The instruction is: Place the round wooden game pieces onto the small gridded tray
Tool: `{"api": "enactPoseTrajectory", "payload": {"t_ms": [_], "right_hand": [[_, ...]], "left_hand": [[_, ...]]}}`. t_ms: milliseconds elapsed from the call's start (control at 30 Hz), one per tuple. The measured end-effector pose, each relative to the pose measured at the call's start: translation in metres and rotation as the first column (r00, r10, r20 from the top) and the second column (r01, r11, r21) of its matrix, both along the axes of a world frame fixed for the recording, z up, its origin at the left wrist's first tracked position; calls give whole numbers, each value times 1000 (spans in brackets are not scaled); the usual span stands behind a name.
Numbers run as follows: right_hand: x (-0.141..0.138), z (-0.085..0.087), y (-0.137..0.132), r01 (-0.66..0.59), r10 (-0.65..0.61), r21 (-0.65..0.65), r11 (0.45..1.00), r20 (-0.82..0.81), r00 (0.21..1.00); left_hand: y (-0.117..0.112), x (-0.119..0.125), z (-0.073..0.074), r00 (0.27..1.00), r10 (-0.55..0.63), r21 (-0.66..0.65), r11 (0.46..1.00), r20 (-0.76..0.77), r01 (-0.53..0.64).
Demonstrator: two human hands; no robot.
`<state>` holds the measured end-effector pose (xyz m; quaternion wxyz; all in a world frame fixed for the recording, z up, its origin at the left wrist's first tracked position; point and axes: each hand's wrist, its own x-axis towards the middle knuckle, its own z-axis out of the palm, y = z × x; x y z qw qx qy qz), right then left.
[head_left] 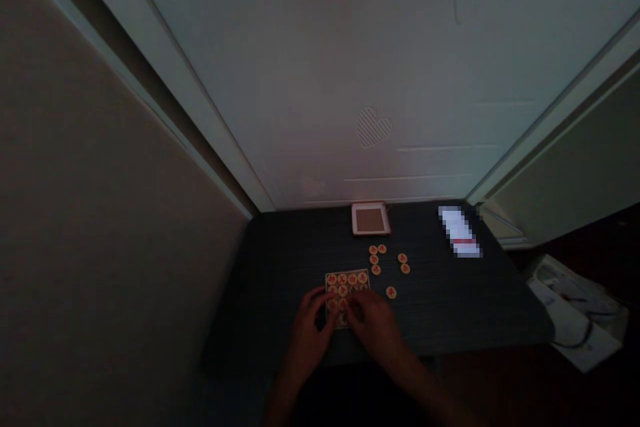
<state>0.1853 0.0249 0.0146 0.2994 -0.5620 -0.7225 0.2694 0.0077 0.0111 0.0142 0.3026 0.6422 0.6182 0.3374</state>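
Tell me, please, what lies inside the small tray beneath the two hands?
Rows of wooden discs with red marks fill the far end of the tray. The left hand and right hand cover its near part, so that cannot be seen.

On the dark bench (280, 260), the left hand (313, 317) touches the left side of a small tray (348, 272) of round pieces (343, 290). The right hand (373, 323) covers the tray's near right corner. Loose pieces (383, 259) lie just behind the tray.
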Motion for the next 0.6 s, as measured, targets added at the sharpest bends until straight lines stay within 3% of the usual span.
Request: {"api": "enactPoseTrajectory", "payload": {"t_ms": [133,333,433,600], "right_hand": [[22,-1,2,36,-36,24,999,-15,999],[84,-10,7,182,-185,78,980,32,982],[101,-13,6,153,-157,76,985,41,987],[102,-16,6,65,-66,78,995,11,998]], "left_hand": [[1,-2,2,1000,11,1,1000,-4,-11],[8,0,14,998,66,12,998,-13,-66],[11,6,20,998,64,57,996,8,-64],[11,22,30,999,17,97,995,51,-22]]}}
